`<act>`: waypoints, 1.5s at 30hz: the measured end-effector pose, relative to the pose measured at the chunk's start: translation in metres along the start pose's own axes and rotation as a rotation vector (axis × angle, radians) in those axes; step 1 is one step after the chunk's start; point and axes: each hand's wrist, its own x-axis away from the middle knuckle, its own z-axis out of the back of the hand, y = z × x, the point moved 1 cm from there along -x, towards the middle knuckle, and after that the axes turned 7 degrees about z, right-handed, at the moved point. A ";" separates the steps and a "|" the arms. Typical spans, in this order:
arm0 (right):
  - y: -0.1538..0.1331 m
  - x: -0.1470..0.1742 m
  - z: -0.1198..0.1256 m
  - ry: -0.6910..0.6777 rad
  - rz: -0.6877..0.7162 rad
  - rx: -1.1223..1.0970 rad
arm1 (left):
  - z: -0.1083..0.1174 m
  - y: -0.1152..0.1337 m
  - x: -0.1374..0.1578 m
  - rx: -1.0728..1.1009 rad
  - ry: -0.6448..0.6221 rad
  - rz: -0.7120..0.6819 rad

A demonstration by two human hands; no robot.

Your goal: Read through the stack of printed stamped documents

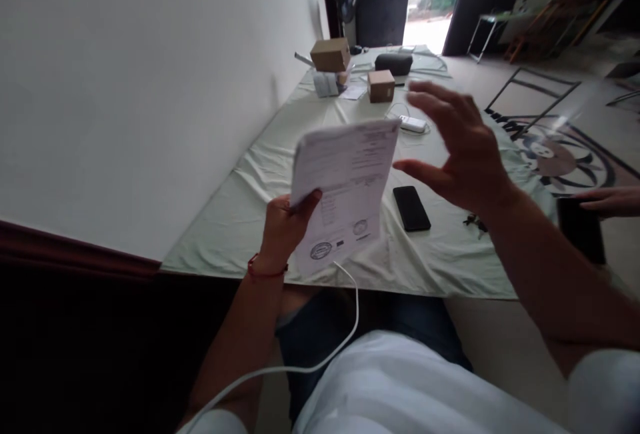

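Note:
My left hand point(289, 227) grips a printed paper document point(350, 187) by its left edge, thumb on top. The document, perhaps several sheets, is tilted up above the table and carries two round stamps near its bottom. To its right my right hand point(457, 141) is raised, thumb and fingers spread, holding nothing. It is apart from the paper. A black smartphone point(412, 208) lies on the cloth below my right hand. Beside my right forearm is a small dark bunch of something point(475, 223), too unclear to name.
A pale green cloth point(240, 221) covers the table along the wall. Further back are a small box point(381, 86), a larger box point(331, 55), a black case point(393, 64) and a white power strip point(413, 124). A white cable point(300, 369) crosses my lap. Another person's hand point(613, 201) holds a dark object at right.

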 end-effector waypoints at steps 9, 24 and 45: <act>0.052 0.075 -0.081 -0.068 -0.425 -0.919 | -0.040 -0.046 -0.012 0.243 0.004 -0.127; 0.071 0.104 -0.089 -0.229 -0.676 -0.942 | -0.063 -0.098 -0.027 0.393 -0.270 0.132; 0.096 0.140 -0.154 0.056 -0.947 -0.978 | -0.083 -0.154 -0.010 0.405 -0.248 0.527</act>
